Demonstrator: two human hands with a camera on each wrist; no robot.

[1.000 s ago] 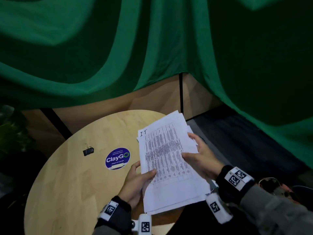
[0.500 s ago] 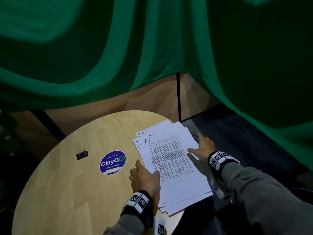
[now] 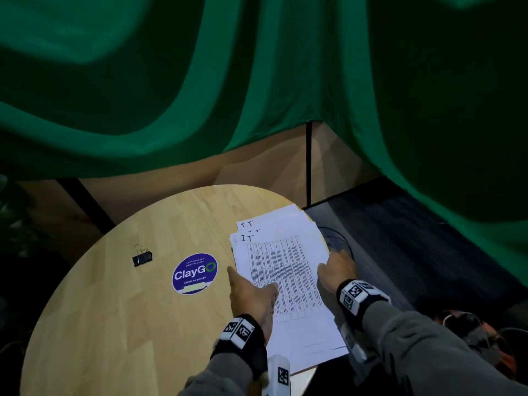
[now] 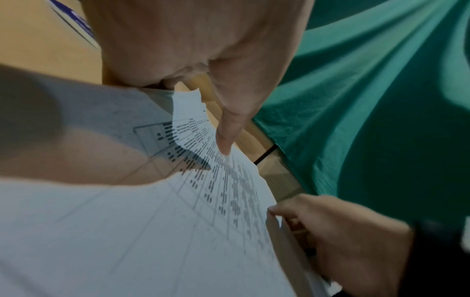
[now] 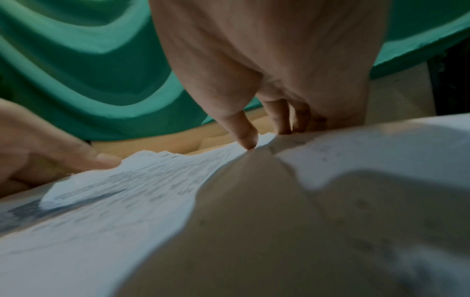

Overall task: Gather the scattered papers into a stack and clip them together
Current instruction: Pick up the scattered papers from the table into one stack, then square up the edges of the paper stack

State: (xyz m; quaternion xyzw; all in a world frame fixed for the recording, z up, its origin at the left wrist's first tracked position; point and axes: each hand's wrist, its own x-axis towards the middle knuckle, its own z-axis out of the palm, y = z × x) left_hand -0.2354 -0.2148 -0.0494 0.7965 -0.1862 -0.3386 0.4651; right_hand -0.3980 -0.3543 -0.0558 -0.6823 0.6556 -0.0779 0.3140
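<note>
The white printed papers [image 3: 285,252] lie as a loose, uneven stack on the right part of the round wooden table [image 3: 114,310], with their near right corner hanging over the rim. My left hand [image 3: 251,281] holds the stack's left edge, thumb [image 4: 226,130] pressed on the top sheet and fingers at or under the edge. At the right edge my right hand [image 3: 334,267] pinches the sheets, its thumb [image 5: 244,130] on top and its fingers below. A black binder clip [image 3: 142,257] lies alone on the table, far to the left of both hands.
A round blue ClayGo sticker [image 3: 195,273] sits between the clip and the papers. Green cloth [image 3: 257,95] hangs behind the table over a wooden wall. Dark floor [image 3: 400,252] lies past the table's right rim.
The papers were held up off the table a second ago; they now lie flat on it. Both hands came down with them and shifted to the stack's side edges.
</note>
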